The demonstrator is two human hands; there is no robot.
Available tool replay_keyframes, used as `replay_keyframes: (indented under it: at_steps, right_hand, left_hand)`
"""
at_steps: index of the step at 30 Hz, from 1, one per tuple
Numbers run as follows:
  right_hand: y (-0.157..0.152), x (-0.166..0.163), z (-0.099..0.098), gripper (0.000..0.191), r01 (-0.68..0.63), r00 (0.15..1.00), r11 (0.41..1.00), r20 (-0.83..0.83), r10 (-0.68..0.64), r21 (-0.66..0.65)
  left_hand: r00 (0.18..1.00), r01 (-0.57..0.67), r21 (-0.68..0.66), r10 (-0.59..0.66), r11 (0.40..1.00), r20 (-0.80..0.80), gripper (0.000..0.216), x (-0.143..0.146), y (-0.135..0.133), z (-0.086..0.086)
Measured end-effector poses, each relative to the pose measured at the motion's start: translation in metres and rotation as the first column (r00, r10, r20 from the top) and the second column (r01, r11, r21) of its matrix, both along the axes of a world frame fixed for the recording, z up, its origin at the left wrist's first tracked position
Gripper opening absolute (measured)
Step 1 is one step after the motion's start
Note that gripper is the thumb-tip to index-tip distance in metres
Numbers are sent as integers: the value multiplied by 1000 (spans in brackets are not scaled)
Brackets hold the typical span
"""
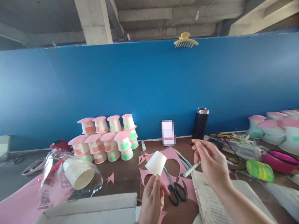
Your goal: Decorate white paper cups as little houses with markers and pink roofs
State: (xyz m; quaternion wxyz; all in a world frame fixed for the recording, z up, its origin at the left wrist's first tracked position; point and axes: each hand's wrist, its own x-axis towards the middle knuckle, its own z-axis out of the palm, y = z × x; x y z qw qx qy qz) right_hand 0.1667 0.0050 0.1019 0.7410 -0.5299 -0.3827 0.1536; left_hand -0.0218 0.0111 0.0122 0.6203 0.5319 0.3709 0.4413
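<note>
My left hand [153, 196] is closed on a plain white paper cup [156, 163], pinching its lower edge between thumb and fingers. The cup is tilted above the table. My right hand [209, 161] is raised to the right of the cup and apart from it, its thumb and forefinger pinched together. A marker [192, 170] with a white barrel and green ends points down-left from its curled lower fingers. Scissors [176, 189] with black handles lie beneath the cup, over pink paper scraps [174, 155] with round cut-outs.
Stacked paper cups [108, 146] with pink tops stand at the back left, and more pink-topped cups [272, 127] at right. A bagged stack of cups [78, 174] lies left, near a white box [93, 207]. A black flask [201, 124] stands by the blue partition [140, 84]. Papers [207, 196] lie right.
</note>
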Motion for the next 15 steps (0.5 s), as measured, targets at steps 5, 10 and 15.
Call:
replay_keyframes:
  at_steps: [5,10,15]
  right_hand:
    - [24,37,18,33,88,979,996,-188,-82,26]
    - [39,80,14,25,172,975,968,-110,-194,-185]
    - [35,122,-6,12,229,947,798,317,-50,-558]
  left_hand:
    - [1000,3,-8,-3,1000,-15,58,0,-1,-2]
    - [1000,5,-7,-5,1000,-19,57,1,-2,2]
    - [1000,-5,-19,5,1000,-6,59,4,1,-4]
